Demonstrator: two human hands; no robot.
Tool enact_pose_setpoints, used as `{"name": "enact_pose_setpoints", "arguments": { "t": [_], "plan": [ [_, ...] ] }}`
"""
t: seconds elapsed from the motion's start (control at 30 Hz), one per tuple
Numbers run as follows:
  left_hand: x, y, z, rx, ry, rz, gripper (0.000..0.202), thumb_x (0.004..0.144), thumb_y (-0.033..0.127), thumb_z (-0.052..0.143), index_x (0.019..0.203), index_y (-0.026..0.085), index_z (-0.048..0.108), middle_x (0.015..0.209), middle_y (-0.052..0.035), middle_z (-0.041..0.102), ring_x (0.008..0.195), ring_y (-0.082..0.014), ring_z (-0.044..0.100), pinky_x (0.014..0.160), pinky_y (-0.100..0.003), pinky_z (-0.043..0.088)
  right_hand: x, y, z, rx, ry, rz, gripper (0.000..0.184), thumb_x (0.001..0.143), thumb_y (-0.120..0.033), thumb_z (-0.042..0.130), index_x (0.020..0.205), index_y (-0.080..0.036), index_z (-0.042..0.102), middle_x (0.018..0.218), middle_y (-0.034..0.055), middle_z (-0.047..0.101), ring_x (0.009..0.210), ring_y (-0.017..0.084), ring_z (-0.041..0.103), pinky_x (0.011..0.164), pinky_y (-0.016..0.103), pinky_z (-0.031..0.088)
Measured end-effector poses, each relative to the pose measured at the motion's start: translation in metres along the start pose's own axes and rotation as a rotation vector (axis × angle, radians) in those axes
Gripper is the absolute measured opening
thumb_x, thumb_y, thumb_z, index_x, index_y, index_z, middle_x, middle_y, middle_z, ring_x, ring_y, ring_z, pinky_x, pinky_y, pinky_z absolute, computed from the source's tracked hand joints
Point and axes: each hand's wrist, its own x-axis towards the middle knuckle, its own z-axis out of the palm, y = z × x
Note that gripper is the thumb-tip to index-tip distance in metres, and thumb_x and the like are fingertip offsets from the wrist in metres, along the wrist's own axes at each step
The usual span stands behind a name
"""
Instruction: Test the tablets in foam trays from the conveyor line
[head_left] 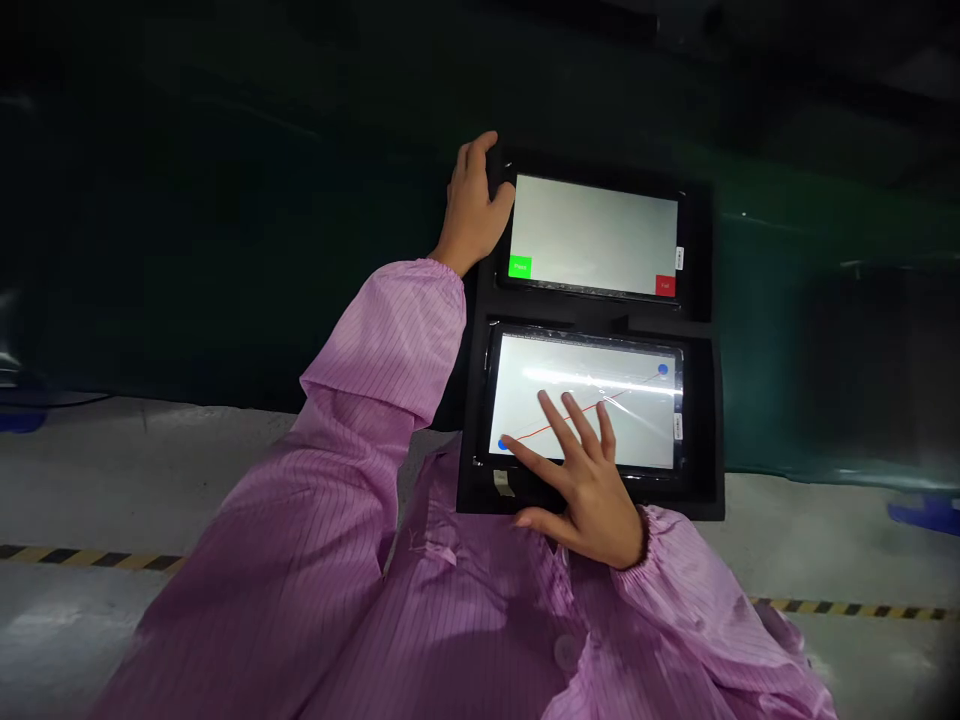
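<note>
Two tablets lie one above the other in a black tray. My left hand holds the tray by its upper left corner, thumb at the left edge of the upper tablet. That tablet's screen is pale grey, with a green "Pass" box at lower left and a red box at lower right. Over the lower tablet my right hand is spread open. Its index fingertip touches the screen at the lower left blue dot. A red line runs from there to a blue dot at upper right, partly hidden by my fingers.
A dark green work surface stretches behind and beside the tray. Below its front edge shows a grey floor with yellow-and-black striped tape. A blue object is at the far right, and a dark cable at the left.
</note>
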Motion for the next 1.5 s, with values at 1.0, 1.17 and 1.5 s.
{"name": "enact_pose_setpoints", "arguments": {
  "t": [1.0,1.17,1.5],
  "plan": [
    [-0.069,0.055,-0.062,0.385,-0.324,0.412,0.060,0.086,0.018,0.044,0.142,0.040,0.047,0.161,0.0039,0.030,0.152,-0.0307,0.017,0.121,-0.068,-0.003,-0.030,0.060,-0.024,-0.068,0.171,0.183,0.051,0.099,-0.061,0.034,0.145,-0.043,0.044,0.166,0.0042,0.007,0.148,0.043,0.013,0.111,0.075,0.006],
    [-0.060,0.069,-0.041,0.427,-0.370,0.428,0.055,0.090,0.021,0.044,0.143,0.031,0.048,0.162,-0.0046,0.027,0.152,-0.0345,0.010,0.118,-0.072,-0.005,-0.047,0.063,-0.020,-0.059,0.172,0.207,0.047,0.099,-0.059,0.036,0.144,-0.046,0.044,0.166,0.0034,0.008,0.148,0.043,0.013,0.109,0.077,0.007],
    [-0.079,0.065,-0.056,0.422,-0.238,0.424,0.062,0.082,0.015,0.044,0.140,0.035,0.051,0.162,-0.0003,0.028,0.152,-0.0334,0.016,0.117,-0.071,-0.009,-0.013,0.047,-0.012,-0.132,0.193,0.147,0.055,0.099,-0.052,0.047,0.150,-0.033,0.039,0.165,0.0121,0.009,0.149,0.040,0.012,0.112,0.073,0.013]
  ]
}}
